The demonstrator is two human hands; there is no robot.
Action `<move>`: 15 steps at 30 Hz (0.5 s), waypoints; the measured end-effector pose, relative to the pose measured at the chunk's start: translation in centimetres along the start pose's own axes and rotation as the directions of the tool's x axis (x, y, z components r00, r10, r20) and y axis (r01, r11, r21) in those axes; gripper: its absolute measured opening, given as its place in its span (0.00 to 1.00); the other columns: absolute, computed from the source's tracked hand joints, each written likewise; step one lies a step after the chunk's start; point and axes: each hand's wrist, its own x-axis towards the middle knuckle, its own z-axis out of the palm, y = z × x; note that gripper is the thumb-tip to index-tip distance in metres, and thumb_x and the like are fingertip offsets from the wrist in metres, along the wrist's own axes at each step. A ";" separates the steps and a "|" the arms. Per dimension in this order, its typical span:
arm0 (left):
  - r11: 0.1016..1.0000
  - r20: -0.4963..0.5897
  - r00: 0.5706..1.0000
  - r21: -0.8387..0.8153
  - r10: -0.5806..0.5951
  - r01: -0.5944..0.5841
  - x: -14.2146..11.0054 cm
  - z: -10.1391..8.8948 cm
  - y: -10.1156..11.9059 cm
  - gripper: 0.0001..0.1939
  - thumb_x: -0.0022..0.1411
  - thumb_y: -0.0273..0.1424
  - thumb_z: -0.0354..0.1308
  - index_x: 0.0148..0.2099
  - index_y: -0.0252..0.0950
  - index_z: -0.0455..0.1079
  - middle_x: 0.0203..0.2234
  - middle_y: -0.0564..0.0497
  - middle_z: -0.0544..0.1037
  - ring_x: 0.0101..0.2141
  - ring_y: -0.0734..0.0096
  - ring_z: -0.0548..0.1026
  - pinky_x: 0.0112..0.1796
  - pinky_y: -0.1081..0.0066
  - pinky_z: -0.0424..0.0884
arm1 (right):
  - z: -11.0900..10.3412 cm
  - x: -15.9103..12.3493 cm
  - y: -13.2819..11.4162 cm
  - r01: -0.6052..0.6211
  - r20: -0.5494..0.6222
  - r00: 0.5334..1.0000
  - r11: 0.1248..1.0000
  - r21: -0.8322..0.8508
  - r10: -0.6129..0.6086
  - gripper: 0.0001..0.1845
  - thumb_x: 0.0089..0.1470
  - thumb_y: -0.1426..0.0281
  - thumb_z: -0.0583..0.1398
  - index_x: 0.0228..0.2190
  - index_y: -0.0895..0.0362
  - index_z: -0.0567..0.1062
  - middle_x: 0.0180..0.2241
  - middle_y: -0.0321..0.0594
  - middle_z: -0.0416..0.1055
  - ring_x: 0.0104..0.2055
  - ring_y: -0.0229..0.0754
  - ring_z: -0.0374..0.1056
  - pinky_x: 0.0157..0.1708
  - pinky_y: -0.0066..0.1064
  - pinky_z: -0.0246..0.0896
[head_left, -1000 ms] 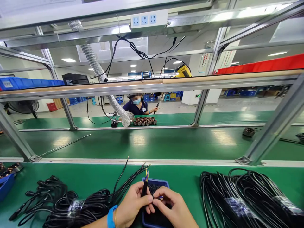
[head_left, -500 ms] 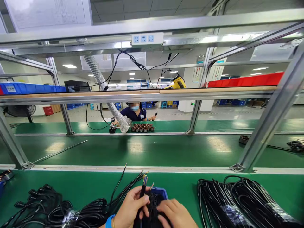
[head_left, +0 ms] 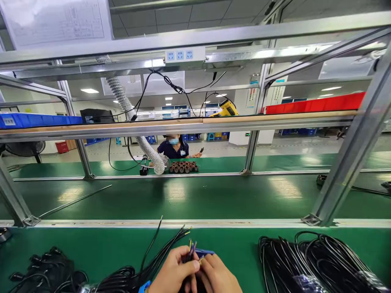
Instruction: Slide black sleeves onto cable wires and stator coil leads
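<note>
My left hand (head_left: 174,272) is closed around a small bunch of black cables, whose bare wire ends (head_left: 192,246) in yellow and blue stick up above the fingers. Against it, my right hand (head_left: 219,277) has its fingertips pressed together beside a wire tip (head_left: 200,259); what lies inside that pinch is hidden. Just behind both hands the rim of a blue box (head_left: 205,252) shows, with its contents covered by my hands. Left of my hands, a bundle of black cables (head_left: 126,278) lies on the green bench, its stripped ends pointing away from me.
Coiled black cables (head_left: 317,260) lie at right, and cables with black connectors (head_left: 42,268) at left. Metal posts (head_left: 339,171) and a shelf (head_left: 122,129) frame the bench. Across it sits a co-worker (head_left: 173,149), near a flexible duct (head_left: 146,148) and several copper-wound parts (head_left: 183,167).
My right hand has come out of the blue box and up to my left hand at the wire ends. The view has tilted slightly up.
</note>
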 end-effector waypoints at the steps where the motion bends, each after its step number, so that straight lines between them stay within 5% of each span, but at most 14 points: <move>1: 1.000 -0.018 1.000 -0.007 -0.007 0.007 -0.1 0.1 0.2 0.22 0.49 0.46 0.69 0.33 0.35 0.65 0.18 0.59 0.67 0.13 0.81 0.64 0.14 0.78 0.50 | -0.7 0.0 -0.2 -0.049 -0.010 0.999 0.991 0.122 0.050 0.12 0.61 0.75 0.58 0.39 0.49 0.79 0.35 0.35 0.80 0.37 0.40 0.77 0.36 0.25 0.70; 4: 1.000 -0.066 0.998 -0.021 -0.010 0.009 -0.5 0.4 0.9 0.15 0.49 0.39 0.64 0.31 0.34 0.67 0.17 0.59 0.65 0.14 0.82 0.62 0.15 0.77 0.48 | -2.4 0.1 -0.8 -0.205 -0.042 0.966 0.859 0.470 0.253 0.11 0.65 0.66 0.56 0.38 0.50 0.80 0.36 0.38 0.81 0.37 0.40 0.78 0.37 0.25 0.73; 7: 1.000 -0.120 0.992 0.003 -0.026 0.026 -0.9 0.7 1.3 0.11 0.48 0.37 0.61 0.31 0.36 0.66 0.15 0.60 0.63 0.15 0.81 0.59 0.18 0.77 0.49 | -3.5 0.0 -1.3 -0.269 -0.076 0.910 0.720 0.639 0.408 0.14 0.62 0.58 0.60 0.38 0.53 0.81 0.38 0.42 0.82 0.37 0.43 0.79 0.37 0.26 0.76; 15: 0.994 -0.127 0.988 0.055 -0.085 0.093 -1.4 1.2 1.7 0.09 0.46 0.35 0.59 0.29 0.36 0.65 0.17 0.60 0.61 0.18 0.80 0.57 0.22 0.75 0.49 | -5.1 -0.4 -2.3 -0.189 -0.236 0.887 0.779 0.597 0.396 0.10 0.59 0.62 0.63 0.37 0.50 0.84 0.37 0.43 0.83 0.38 0.46 0.79 0.40 0.31 0.77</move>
